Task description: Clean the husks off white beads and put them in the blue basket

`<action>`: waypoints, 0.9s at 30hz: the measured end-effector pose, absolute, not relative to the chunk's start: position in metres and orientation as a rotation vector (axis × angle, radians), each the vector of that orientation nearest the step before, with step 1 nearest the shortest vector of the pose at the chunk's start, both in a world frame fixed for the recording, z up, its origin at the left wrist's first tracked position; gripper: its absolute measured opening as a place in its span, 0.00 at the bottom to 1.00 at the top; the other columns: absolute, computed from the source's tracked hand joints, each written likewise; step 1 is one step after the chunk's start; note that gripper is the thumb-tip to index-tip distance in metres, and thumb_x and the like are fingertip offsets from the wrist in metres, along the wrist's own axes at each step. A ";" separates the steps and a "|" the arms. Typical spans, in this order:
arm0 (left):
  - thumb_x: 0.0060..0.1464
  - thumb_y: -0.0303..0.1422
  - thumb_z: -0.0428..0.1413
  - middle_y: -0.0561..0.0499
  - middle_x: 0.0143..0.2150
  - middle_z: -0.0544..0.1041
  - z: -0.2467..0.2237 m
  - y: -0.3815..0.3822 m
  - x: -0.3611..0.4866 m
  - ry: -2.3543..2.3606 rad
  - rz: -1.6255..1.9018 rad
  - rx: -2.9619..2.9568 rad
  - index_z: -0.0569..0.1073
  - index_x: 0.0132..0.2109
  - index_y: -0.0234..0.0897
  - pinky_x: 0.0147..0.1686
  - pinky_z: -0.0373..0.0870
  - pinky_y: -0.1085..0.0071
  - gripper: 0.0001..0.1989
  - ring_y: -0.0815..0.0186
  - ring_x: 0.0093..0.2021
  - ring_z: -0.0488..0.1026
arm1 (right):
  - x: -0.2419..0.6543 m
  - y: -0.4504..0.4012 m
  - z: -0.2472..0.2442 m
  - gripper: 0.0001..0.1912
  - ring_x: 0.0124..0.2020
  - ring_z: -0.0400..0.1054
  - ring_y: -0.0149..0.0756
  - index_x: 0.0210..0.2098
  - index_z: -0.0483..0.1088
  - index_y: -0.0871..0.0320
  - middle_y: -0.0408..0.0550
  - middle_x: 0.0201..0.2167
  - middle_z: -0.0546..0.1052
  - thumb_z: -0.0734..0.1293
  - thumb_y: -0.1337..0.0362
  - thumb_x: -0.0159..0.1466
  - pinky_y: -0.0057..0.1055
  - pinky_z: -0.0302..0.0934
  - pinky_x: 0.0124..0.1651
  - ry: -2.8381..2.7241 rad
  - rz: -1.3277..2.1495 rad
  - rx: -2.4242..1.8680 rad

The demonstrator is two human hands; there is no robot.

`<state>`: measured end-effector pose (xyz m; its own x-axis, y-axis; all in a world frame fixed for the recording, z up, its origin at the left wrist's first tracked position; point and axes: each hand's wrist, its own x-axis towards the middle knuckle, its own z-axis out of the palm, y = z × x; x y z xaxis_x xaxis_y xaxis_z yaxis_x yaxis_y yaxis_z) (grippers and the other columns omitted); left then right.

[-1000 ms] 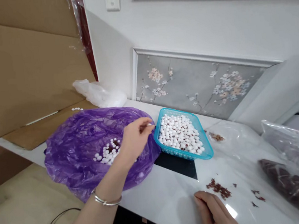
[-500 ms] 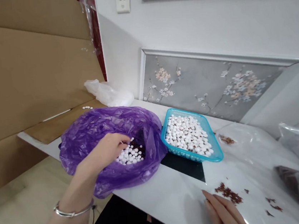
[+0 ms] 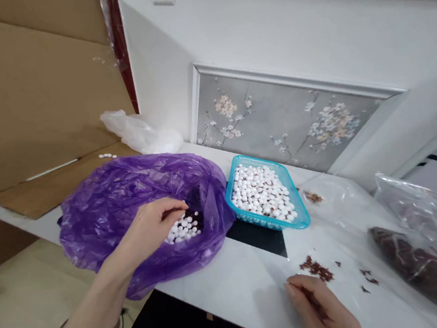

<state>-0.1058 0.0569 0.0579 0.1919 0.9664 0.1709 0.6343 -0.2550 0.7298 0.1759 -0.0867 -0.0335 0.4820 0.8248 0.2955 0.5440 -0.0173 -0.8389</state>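
Note:
My left hand (image 3: 152, 225) reaches into the open purple plastic bag (image 3: 100, 198), thumb and forefinger pinched together. A small white ball (image 3: 184, 215) shows at its fingertips, just above the many white balls (image 3: 181, 231) in the bag. Dark brown matter lies beside those balls. My right hand (image 3: 324, 307) is curled over the table's near side, its thumb and forefinger pressed together. Reddish-brown shreds (image 3: 315, 304) appear in its curl, partly hidden by the fingers. Close by lies a loose pile of the same shreds (image 3: 317, 269).
A blue plastic basket (image 3: 304, 221) full of white balls with brown bits stands right of the bag, by a black patch (image 3: 258, 239). Clear plastic bags (image 3: 423, 262), one with dark brown contents, lie at right. A white bag (image 3: 140, 133) and cardboard (image 3: 32, 90) are at left.
The view has shifted, so the scene sits further left. My left fingers have drawn closer together over the white balls. My right hand has come further into view, with its fingers more curled.

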 end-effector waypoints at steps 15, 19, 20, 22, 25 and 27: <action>0.51 0.30 0.63 0.52 0.33 0.73 0.009 0.005 -0.003 0.630 0.758 0.492 0.79 0.39 0.35 0.36 0.71 0.79 0.07 0.74 0.30 0.70 | 0.128 -0.061 0.001 0.09 0.24 0.69 0.31 0.31 0.73 0.57 0.42 0.21 0.74 0.68 0.58 0.60 0.26 0.67 0.31 -0.856 0.969 -1.253; 0.57 0.34 0.59 0.52 0.30 0.71 0.006 0.003 -0.001 0.571 0.762 0.560 0.77 0.37 0.34 0.36 0.70 0.76 0.07 0.72 0.30 0.70 | 0.121 -0.056 0.002 0.09 0.25 0.67 0.31 0.28 0.71 0.57 0.42 0.22 0.72 0.67 0.58 0.61 0.27 0.67 0.31 -0.881 0.901 -1.211; 0.57 0.34 0.59 0.52 0.29 0.71 0.005 0.002 -0.001 0.564 0.764 0.571 0.77 0.37 0.34 0.36 0.69 0.76 0.07 0.72 0.29 0.70 | 0.118 -0.055 0.001 0.09 0.25 0.67 0.31 0.28 0.71 0.57 0.42 0.22 0.71 0.67 0.59 0.62 0.27 0.67 0.31 -0.894 0.865 -1.203; 0.55 0.33 0.61 0.52 0.29 0.71 0.005 0.000 -0.001 0.583 0.778 0.573 0.78 0.36 0.34 0.36 0.69 0.77 0.06 0.72 0.29 0.70 | 0.114 -0.053 0.000 0.09 0.26 0.66 0.31 0.28 0.69 0.56 0.42 0.24 0.70 0.65 0.60 0.63 0.26 0.66 0.30 -0.934 0.789 -1.191; 0.49 0.32 0.65 0.52 0.30 0.73 0.004 -0.001 -0.002 0.646 0.806 0.547 0.78 0.37 0.35 0.37 0.69 0.78 0.07 0.73 0.30 0.69 | 0.111 -0.053 -0.002 0.09 0.30 0.67 0.32 0.29 0.68 0.56 0.43 0.27 0.70 0.64 0.61 0.65 0.26 0.66 0.33 -1.011 0.696 -1.195; 0.48 0.32 0.66 0.52 0.31 0.73 0.004 -0.002 -0.003 0.659 0.818 0.552 0.78 0.36 0.35 0.37 0.69 0.77 0.08 0.73 0.30 0.69 | 0.110 -0.054 -0.002 0.08 0.32 0.67 0.32 0.30 0.68 0.55 0.43 0.29 0.69 0.63 0.62 0.65 0.26 0.65 0.35 -1.054 0.646 -1.218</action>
